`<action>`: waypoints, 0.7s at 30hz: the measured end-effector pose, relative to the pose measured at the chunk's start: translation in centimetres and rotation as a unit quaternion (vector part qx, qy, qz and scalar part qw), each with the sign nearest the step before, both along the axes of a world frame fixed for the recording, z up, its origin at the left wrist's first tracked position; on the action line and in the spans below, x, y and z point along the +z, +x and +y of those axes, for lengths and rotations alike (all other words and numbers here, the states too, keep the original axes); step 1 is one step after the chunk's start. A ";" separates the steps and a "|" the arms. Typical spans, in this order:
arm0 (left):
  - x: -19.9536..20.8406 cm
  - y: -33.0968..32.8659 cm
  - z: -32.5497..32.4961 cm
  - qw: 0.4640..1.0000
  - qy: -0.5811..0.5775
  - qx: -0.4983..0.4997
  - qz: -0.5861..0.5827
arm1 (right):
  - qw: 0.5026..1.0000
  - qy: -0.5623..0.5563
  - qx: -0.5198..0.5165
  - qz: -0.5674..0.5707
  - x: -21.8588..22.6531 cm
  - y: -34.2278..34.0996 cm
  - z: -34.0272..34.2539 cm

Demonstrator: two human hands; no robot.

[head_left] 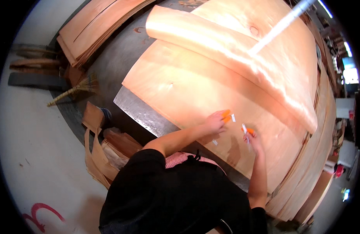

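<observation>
A black top [176,199] with a plain, dark surface is worn, and its short sleeves are ended near the elbows, both the left sleeve [152,159] and the right sleeve [260,219] being black too. The forearms are left bare. Below the top's front edge, a red-and-white striped cloth [177,160] is shown, crossed by a black cord [197,157] with loose ends. A short, pale curved line [225,225] is seen at the bottom, its kind too small to be told.
</observation>
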State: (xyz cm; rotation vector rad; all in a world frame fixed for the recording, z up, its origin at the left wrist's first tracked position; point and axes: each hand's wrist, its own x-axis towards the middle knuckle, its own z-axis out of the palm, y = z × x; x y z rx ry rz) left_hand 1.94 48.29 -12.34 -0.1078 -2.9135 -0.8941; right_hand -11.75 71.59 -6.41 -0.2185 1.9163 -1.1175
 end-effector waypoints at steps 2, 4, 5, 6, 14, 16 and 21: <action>0.5 3.0 -4.4 0.996 -0.005 0.080 -0.032 | 0.997 -0.050 -0.004 -0.058 0.6 2.7 -1.5; -0.1 6.1 -9.5 0.976 -0.068 0.189 -0.078 | 0.995 -0.040 -0.007 -0.094 0.6 5.0 -3.1; -0.3 7.7 -12.3 0.957 -0.105 0.256 -0.083 | 0.993 -0.033 -0.012 -0.111 0.6 5.8 -4.0; 0.9 10.1 -15.1 0.929 -0.135 0.344 0.017 | 0.992 -0.035 0.002 -0.121 0.5 6.6 -5.2; 2.5 19.2 -25.4 0.866 -0.156 0.476 -0.021 | 0.974 -0.040 0.197 -0.105 -0.4 11.4 -21.1; 1.8 19.2 -25.3 0.863 -0.151 0.482 -0.007 | 0.960 -0.049 0.270 -0.048 -1.5 11.9 -25.8; 0.7 19.1 -25.5 0.856 -0.147 0.494 0.032 | 0.959 -0.059 0.275 -0.035 -2.5 15.1 -38.5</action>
